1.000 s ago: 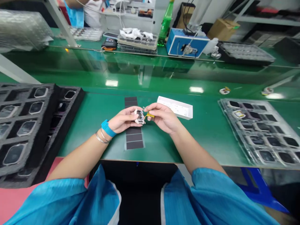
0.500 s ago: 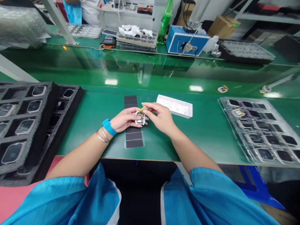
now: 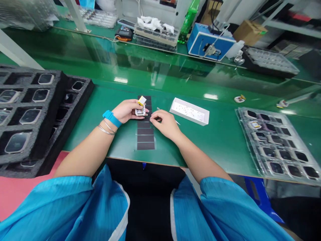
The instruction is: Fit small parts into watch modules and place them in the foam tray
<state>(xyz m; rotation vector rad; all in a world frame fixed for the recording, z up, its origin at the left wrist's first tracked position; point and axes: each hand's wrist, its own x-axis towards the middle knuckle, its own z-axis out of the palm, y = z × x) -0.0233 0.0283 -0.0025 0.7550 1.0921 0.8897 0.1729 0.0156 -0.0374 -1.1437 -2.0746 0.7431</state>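
The worktop (image 3: 220, 144) is smooth and green, with a soft sheen near its front edge and white glare patches farther back. The case (image 3: 139, 111) looks pale and smooth, plastic or metal; which cannot be told. The flap (image 3: 141, 100) is yellow and film-like, with a dull silvery face. The strip (image 3: 145, 137) reaching toward the front edge is matt black on shiny clear film. The box (image 3: 206, 117) looks like smooth white card. At the left edge, the foam trays (image 3: 51, 110) are rough and matt, around glossy, glass-like screens (image 3: 18, 142). Toward the right edge, the clear tray (image 3: 255, 150) is glossy plastic. The bangles (image 3: 106, 130) are polished metal, the sleeves (image 3: 50, 201) creased cloth.
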